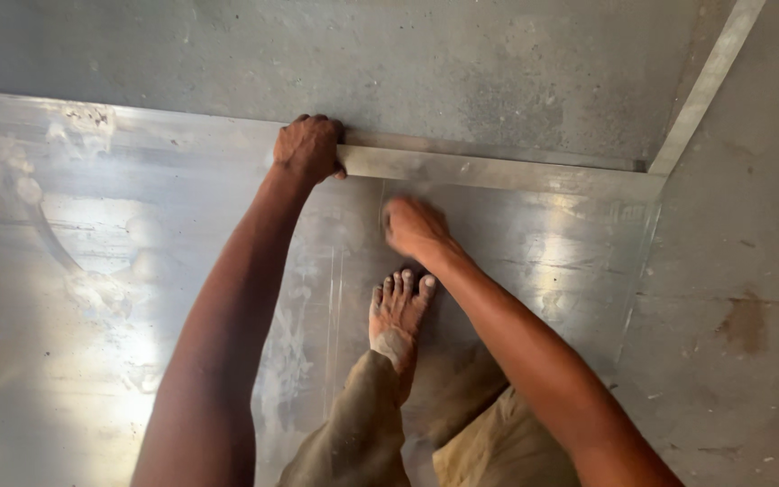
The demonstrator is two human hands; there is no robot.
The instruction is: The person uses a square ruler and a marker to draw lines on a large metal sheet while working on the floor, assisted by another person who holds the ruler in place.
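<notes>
Shiny scuffed metal sheet (119,298) w/ left hand (308,147) gripping straightedge (498,169)

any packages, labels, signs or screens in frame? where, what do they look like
None in view.
Metal sheet: flat on the floor, shiny silver, smudged.
Metal straightedge: long grey bar on the sheet's far edge, left hand gripping its end.
Right hand: blurred, on the sheet.

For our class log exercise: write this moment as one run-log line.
left hand: grips end of metal straightedge | right hand: blurred, on metal sheet below straightedge | bare foot: on sheet
</notes>
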